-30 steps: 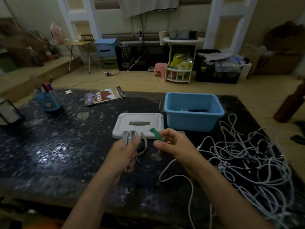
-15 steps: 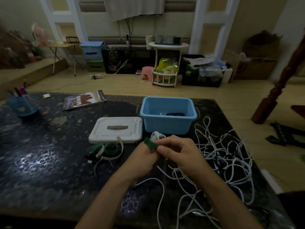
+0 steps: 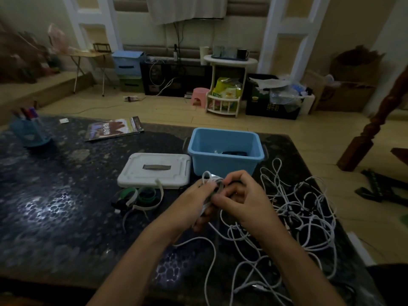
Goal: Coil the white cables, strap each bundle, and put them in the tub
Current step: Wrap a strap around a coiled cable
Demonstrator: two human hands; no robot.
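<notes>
Two bare hands meet just above the near middle of a dark speckled table (image 3: 55, 217), and I watch them from the head camera. The left hand (image 3: 189, 202) curls its fingers around a small coiled bundle of white cable (image 3: 210, 176), whose loops poke up above the knuckles. The right hand (image 3: 240, 199) has its fingertips bent in against the same bundle, pinching a green strap (image 3: 215, 192) at the coil's middle. Exactly how far the strap is wrapped I cannot tell, since the fingers cover it.

I judge the step in hand to be strapping this bundle. The next move calls for pulling the strap snug and closing it without letting the loops spring loose, then lifting the bundle forward into the tub.

To the right, spreading from the near edge toward the far side, lies a large tangle of loose white cables (image 3: 298, 217), not yet coiled. To the left of the hands sits a small heap of spare straps (image 3: 143, 196), green and white. Just beyond them rests a white lid (image 3: 154, 171). Beside the lid, directly past the hands, stands the open blue tub (image 3: 225, 164), with something dark inside. Farther left on the table lie a magazine (image 3: 113, 129) and a blue pen holder (image 3: 28, 131).
</notes>
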